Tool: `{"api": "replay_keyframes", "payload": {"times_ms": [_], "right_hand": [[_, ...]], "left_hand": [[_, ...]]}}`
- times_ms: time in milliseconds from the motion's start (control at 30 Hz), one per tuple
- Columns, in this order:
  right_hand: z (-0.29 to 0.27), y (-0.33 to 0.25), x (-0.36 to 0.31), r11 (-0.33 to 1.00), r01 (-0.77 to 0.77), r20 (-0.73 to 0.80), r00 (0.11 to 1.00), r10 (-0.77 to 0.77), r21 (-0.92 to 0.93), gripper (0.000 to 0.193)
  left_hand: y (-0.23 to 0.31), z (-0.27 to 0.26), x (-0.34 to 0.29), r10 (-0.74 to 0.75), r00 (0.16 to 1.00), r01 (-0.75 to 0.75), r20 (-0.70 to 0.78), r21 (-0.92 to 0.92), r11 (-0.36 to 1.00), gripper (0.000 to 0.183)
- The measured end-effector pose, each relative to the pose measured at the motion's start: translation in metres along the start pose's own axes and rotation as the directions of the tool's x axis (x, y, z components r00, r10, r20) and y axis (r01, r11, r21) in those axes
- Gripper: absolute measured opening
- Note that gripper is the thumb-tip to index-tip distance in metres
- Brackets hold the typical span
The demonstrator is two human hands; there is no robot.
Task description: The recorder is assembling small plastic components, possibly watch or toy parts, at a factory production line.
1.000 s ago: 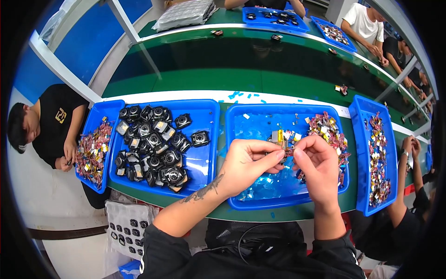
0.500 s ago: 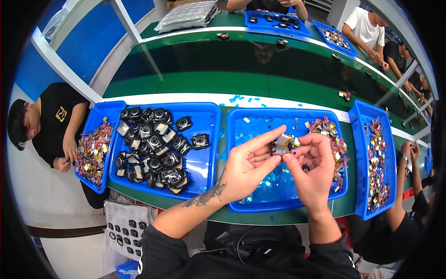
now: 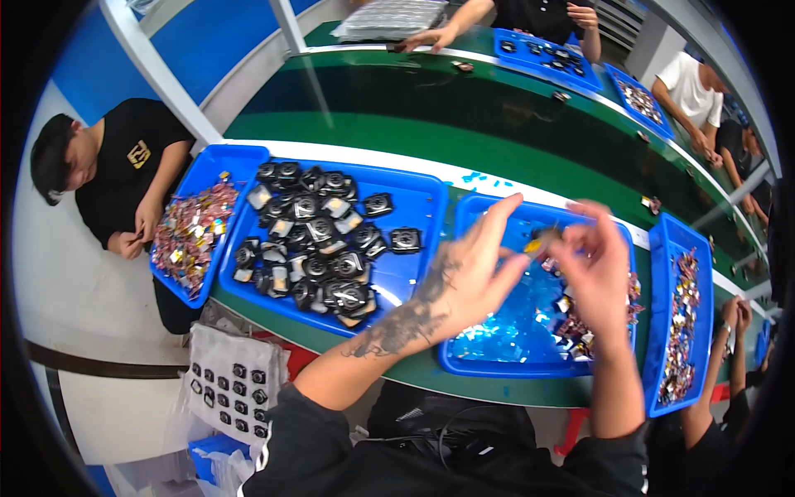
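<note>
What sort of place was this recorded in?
Likely a factory assembly or sorting line: people work along both sides of a long green worktop, with blue trays of black units and small parts.

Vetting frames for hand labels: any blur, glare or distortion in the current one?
Head view: right hand motion-smeared, fingertips badly so; left hand better defined. Head view: small yellow-tinted part by the right fingers too blurred to identify. Head view: bright glints inside the blue tray beneath the hands. Head view: fisheye distortion, black vignette at the corners.
</note>
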State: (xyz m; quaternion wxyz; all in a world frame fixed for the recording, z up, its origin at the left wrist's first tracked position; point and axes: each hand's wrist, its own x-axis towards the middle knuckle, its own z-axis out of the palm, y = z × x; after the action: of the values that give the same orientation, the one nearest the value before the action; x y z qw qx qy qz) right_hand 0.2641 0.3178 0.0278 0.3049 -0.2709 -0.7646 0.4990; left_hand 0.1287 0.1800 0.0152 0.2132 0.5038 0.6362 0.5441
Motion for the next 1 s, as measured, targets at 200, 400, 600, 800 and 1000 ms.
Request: {"api": "replay_keyframes", "payload": {"times_ms": [200,400,600,800,1000], "right_hand": [[-0.021,0.072,0.162,0.939,-0.331,0.060,0.940,0.337,-0.090,0.039],[-0.028,0.118,0.190,0.792,-0.344,-0.097,0.934,0.344,-0.504,0.036],[-0.056,0.059,0.154,0.714,0.128,0.100,0.992,-0.081,-0.688,0.015],[-0.050,0.020,0.049,0.484,0.364,0.461,0.882,0.095,-0.796,0.009],[-0.036,0.036,0.010,0.476,0.386,0.437,0.899,-0.004,-0.790,0.014]], "left_hand": [[-0.050,-0.082,-0.013,0.086,0.995,-0.077,0.043,0.893,0.444,0.035],[-0.076,-0.071,-0.016,0.128,0.984,-0.166,0.125,0.907,0.386,0.037],[-0.041,-0.064,0.014,-0.204,0.976,0.155,-0.074,-0.420,0.894,0.035],[-0.015,-0.027,0.037,-0.304,0.938,0.246,0.169,-0.941,0.234,0.033],[-0.019,-0.011,0.025,-0.246,0.962,0.243,0.122,-0.795,0.556,0.037]]}}
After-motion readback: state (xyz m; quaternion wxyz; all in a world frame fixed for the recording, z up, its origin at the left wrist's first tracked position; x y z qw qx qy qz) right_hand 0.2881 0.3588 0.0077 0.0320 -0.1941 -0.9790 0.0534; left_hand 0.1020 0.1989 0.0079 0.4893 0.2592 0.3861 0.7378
